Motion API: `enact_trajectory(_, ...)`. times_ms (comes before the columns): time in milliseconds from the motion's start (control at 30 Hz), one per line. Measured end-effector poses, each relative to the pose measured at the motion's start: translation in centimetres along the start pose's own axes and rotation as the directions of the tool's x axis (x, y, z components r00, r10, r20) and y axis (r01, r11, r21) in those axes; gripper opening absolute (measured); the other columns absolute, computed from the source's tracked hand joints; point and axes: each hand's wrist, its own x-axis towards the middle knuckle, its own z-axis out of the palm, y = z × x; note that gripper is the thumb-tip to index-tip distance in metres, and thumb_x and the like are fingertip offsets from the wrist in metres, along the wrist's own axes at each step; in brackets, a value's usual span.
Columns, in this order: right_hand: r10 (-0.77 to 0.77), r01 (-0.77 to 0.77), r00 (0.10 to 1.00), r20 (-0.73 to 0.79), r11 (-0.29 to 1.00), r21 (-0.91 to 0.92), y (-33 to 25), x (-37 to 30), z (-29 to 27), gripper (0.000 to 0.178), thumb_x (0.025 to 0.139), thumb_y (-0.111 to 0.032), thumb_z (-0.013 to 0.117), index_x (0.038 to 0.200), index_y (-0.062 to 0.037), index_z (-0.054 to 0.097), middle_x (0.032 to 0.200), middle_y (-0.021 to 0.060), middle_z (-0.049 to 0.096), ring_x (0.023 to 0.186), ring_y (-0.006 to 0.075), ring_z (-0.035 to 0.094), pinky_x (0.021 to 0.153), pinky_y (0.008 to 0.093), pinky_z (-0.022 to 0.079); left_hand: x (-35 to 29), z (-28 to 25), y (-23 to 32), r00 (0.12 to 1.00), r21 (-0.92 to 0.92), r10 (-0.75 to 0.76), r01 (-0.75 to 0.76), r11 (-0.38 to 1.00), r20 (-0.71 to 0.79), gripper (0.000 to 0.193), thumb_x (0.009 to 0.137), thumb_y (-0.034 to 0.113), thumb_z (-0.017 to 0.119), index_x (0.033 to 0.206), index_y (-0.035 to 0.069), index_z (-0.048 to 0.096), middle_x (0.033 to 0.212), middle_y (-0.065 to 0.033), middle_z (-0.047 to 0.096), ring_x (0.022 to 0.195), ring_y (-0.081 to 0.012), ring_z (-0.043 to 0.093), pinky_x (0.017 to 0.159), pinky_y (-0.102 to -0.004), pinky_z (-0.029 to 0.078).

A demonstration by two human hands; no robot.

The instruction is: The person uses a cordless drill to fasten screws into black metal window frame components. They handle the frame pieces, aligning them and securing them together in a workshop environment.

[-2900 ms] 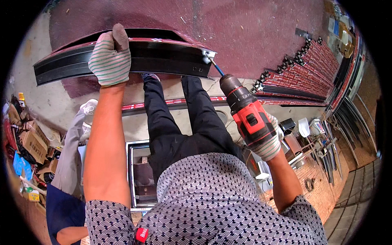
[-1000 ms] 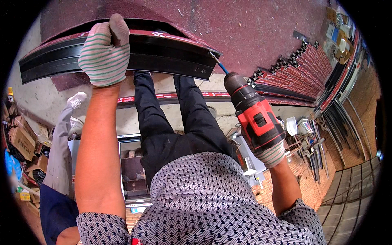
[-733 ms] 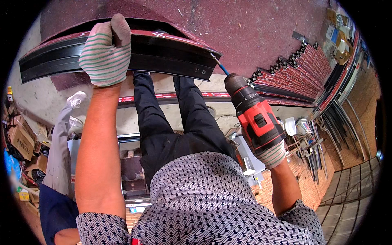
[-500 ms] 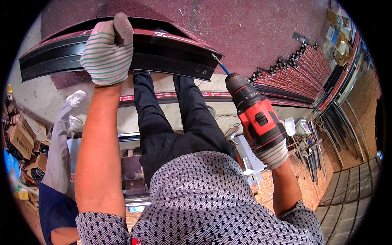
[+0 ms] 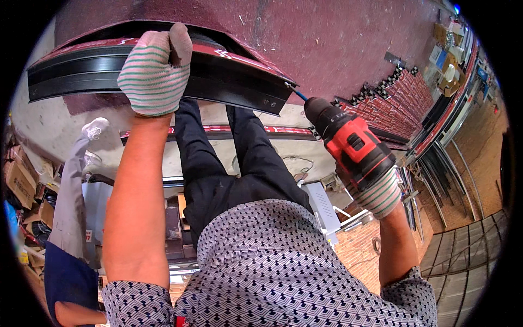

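Note:
In a white glove with green stripes, my left hand (image 5: 152, 82) is closed around a long black profile (image 5: 229, 82) with red-and-white film along its top. The profile tilts down toward its right end, where small holes show. My right hand (image 5: 381, 196), gloved alike, wraps the grip of a red and black cordless drill (image 5: 357, 144); its fingers are mostly hidden behind the tool. The drill points up and left. Its long bit (image 5: 297, 92), with a blue sleeve, meets the profile's right end in the picture; whether the tip touches I cannot tell.
A stack of red-filmed profiles (image 5: 389, 103) lies to the right on a dark red mat (image 5: 321, 38). Another profile (image 5: 212, 131) lies across the floor by my legs. At left stands another person (image 5: 71, 218), near cardboard boxes (image 5: 22, 177). Long bars (image 5: 444, 169) lean at far right.
My left hand and the profile's right end have shifted a little right and down in the picture. The drill has also moved right and slightly down, its bit still at the profile's end.

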Motion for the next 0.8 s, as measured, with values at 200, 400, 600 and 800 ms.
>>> enact_trajectory(200,0.094,-0.061,0.995,-0.036,0.85,0.523,-1.0,1.1,-0.1,0.033,0.089,0.002,0.057,0.122,0.0,0.057,0.106,0.0034,0.066,0.088,0.009,0.065,0.075,0.0264,0.058,-0.4,-0.3,-0.3,1.0,0.069,0.009,-0.01,0.998,0.011,0.031,0.093,0.018,0.063,0.065,0.007,0.055,0.059,-0.0103,0.052,0.046,-0.0239,0.048,0.046,-0.0318,0.039)
enact_trajectory(400,0.331,-0.359,0.924,0.19,0.581,0.73,-4.1,1.9,-2.9,0.032,0.089,0.001,0.06,0.121,0.0003,0.057,0.105,0.0046,0.066,0.089,0.0102,0.065,0.077,0.0256,0.058,-0.3,-0.6,0.0,0.999,0.018,-0.021,0.02,1.0,0.03,0.031,0.092,0.016,0.065,0.064,0.007,0.055,0.059,-0.0099,0.053,0.047,-0.024,0.05,0.046,-0.0318,0.04)
enact_trajectory(600,0.342,-0.365,0.892,0.295,0.163,0.917,-2.2,1.0,-1.0,0.035,0.091,-0.003,0.062,0.125,0.0008,0.055,0.11,0.0051,0.066,0.093,0.009,0.065,0.083,0.0248,0.056,-0.2,-0.5,-0.1,1.0,-0.007,0.002,-0.002,1.0,0.013,0.032,0.092,0.016,0.064,0.064,0.006,0.055,0.059,-0.0101,0.053,0.047,-0.0242,0.05,0.046,-0.0316,0.04)
enact_trajectory(800,0.277,-0.364,0.929,0.244,0.583,0.726,-3.1,1.9,-2.4,0.041,0.089,-0.004,0.064,0.127,0.0029,0.053,0.111,0.0055,0.066,0.095,0.0104,0.065,0.084,0.0258,0.056,-0.2,-0.2,-0.1,0.999,0.029,0.028,-0.029,0.999,0.025,0.032,0.093,0.014,0.063,0.064,0.006,0.054,0.059,-0.0099,0.053,0.048,-0.0239,0.051,0.047,-0.0318,0.04)
